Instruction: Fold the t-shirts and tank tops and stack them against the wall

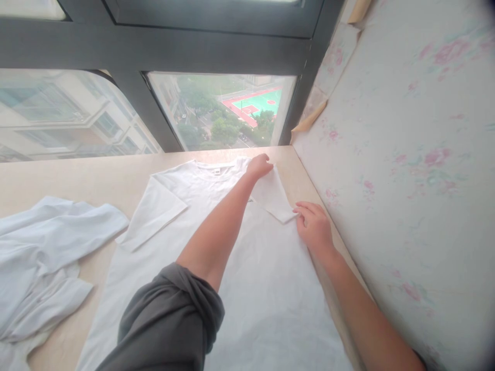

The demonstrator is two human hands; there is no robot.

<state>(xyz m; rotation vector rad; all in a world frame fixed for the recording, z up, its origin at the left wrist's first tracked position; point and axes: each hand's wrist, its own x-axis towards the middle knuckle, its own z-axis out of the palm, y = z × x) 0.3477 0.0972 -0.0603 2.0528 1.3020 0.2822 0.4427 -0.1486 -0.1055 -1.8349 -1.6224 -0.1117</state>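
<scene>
Below the window: white T-shirt, spread flat on a pale ledge, neckline toward the window, body running away from it.
Cloth: probably light, soft and limp; likelier to crease or drag than to break, and not very slippery, judging by the matt surface.
Best hold: sleeve corners, shoulder seams or hem, in a light pinch; poor purchase likely mid-panel, flat against the ledge.
Left hand: just below the window, fingers bent down on the shirt's shoulder beside the neckline; cannot tell whether pinching or merely pressing.
Right hand: below and right of the window, farther from it than the left; thumb and fingertips apparently pinching the outer corner of the sleeve.
Shirt against fingers: shoulder under the left fingertips, sleeve between both hands, most of the body on the side away from the window.
Other garment: crumpled, below and left of the window, near the opposite sleeve.
</scene>
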